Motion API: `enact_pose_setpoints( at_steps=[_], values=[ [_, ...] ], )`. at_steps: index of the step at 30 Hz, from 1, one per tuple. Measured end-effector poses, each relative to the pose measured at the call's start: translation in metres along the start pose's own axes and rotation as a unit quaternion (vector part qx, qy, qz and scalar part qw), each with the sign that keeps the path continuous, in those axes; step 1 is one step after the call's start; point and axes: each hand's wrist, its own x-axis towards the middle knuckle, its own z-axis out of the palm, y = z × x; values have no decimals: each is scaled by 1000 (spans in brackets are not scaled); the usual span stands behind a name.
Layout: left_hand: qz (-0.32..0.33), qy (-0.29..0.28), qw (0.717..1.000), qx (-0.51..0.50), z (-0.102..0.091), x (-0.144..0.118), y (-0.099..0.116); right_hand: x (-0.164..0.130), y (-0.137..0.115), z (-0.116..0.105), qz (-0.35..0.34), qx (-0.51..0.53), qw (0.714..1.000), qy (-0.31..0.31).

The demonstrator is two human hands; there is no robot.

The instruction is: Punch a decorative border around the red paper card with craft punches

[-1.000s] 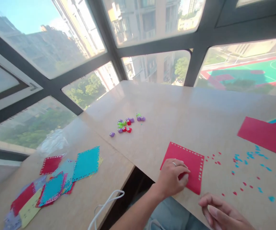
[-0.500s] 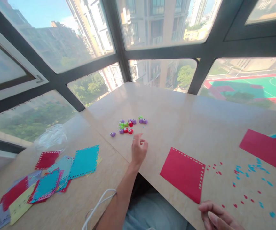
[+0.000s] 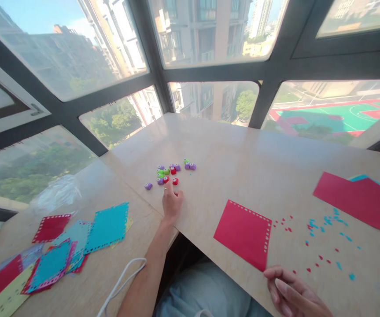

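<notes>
Pale wood makes up the big table (image 3: 242,145), which runs under the windows and carries everything else. On its near left lies a loose heap of punched paper squares (image 3: 60,251) in teal, red and yellow; on the far right sits a stack of plain red and teal sheets (image 3: 361,198). Nearer the middle lies a single red sheet (image 3: 242,231) with a row of holes along its top and right edges, and confetti bits (image 3: 322,229) are scattered beside it.

Smallest is the cluster of little punches (image 3: 171,171), purple, green and red, well apart from the red sheet. The left hand (image 3: 171,202) is stretched out to them, fingers loosely bunched, fingertips just at a red one; whether it pinches anything I cannot tell. The right hand (image 3: 292,295) rests half curled and empty by the sheet's near corner.

Judging by this, a punch is being picked. That calls for closing on one piece without scattering its neighbours.
</notes>
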Motion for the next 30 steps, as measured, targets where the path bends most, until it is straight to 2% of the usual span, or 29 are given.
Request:
enact_pose_setpoints(
  at_steps=[5,11,18,25,30],
  values=[
    [20,3,1000,-10,-1,1,-2,-2,-4,7,-30,25,999,-21],
    [-2,-22,998,52,2,9,0,-1,-4,11,-73,53,996,-26],
    [-16,-49,992,118,1,12,8,-1,0,11,-91,62,994,-16],
    [-14,-34,993,112,3,19,2,-3,-1,15,-87,65,994,10],
    [-4,28,996,85,6,28,-3,-2,0,15,-90,56,994,18]
  ],
)
